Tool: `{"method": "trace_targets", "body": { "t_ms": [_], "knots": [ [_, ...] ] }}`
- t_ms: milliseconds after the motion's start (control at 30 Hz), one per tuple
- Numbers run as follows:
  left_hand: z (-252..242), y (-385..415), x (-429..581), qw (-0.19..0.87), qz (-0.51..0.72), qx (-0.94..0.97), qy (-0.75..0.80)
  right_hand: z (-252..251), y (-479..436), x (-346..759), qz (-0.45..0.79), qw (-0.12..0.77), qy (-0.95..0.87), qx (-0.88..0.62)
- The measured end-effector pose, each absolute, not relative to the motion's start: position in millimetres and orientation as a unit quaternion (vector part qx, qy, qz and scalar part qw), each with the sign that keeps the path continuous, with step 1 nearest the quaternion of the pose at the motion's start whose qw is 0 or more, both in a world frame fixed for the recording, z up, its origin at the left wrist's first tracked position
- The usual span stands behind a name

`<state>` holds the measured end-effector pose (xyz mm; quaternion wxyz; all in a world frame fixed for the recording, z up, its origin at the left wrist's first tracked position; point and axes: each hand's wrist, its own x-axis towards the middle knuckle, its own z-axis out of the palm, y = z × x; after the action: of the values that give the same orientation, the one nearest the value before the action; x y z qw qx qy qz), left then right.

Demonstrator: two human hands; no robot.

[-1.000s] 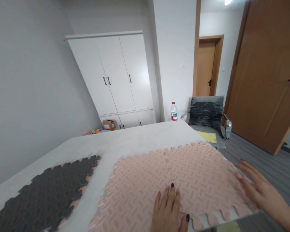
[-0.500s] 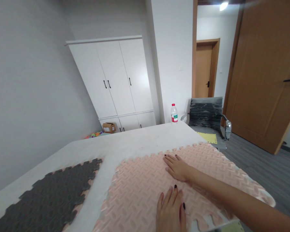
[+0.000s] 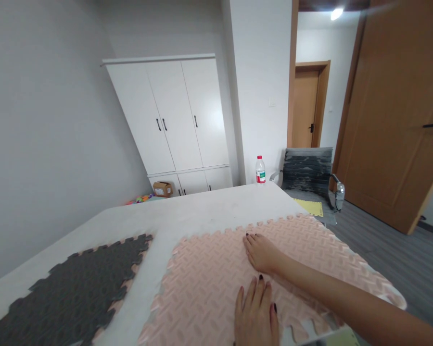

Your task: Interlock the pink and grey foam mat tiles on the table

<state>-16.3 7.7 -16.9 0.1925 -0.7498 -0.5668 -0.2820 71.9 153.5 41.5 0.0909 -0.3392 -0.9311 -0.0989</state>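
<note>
A pink foam mat (image 3: 198,278) with a raised bar pattern and toothed edges lies on the white table. My left hand (image 3: 257,315) rests palm down on its near part, fingers stretched out and slightly apart, holding nothing. Farther in, my right hand (image 3: 261,252) also lies on the mat, palm down, with the forearm reaching in from the lower right. Its fingers are a little bent, close to one another, and hold nothing visible. To the left is a dark grey foam mat (image 3: 75,283), with pink showing along its toothed edge; neither hand touches it.
A bottle with a red cap (image 3: 260,170) stands at the table's (image 3: 202,211) far edge. Beyond the right side is a chair (image 3: 306,168) with a yellow sheet (image 3: 309,207) on it. A cardboard box (image 3: 162,189) sits near the white cabinet (image 3: 169,120). An open wooden door (image 3: 393,110) is at right.
My right hand's fingers have drawn in and closed up a little, with the hand still on the pink mat. My left hand has hardly moved. The view has shifted slightly.
</note>
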Motion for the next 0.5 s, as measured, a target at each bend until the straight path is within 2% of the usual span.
{"method": "trace_targets", "body": {
  "t_ms": [167, 300, 400, 500],
  "knots": [
    [-4, 8, -20, 0.218, -0.232, -0.789, -0.526, 60, 162, 79, -0.062, 0.077, -0.939, -0.328],
    [-11, 15, -5, 0.188, -0.302, -0.741, -0.569, 76, 181, 72, -0.036, 0.036, -0.937, -0.345],
    [-18, 18, 4, 0.165, -0.356, -0.702, -0.594, 72, 193, 63, -0.030, 0.070, -0.931, -0.356],
    [-17, 17, 3, 0.145, -0.346, -0.715, -0.590, 53, 199, 57, -0.008, 0.091, -0.925, -0.369]
  ]
}}
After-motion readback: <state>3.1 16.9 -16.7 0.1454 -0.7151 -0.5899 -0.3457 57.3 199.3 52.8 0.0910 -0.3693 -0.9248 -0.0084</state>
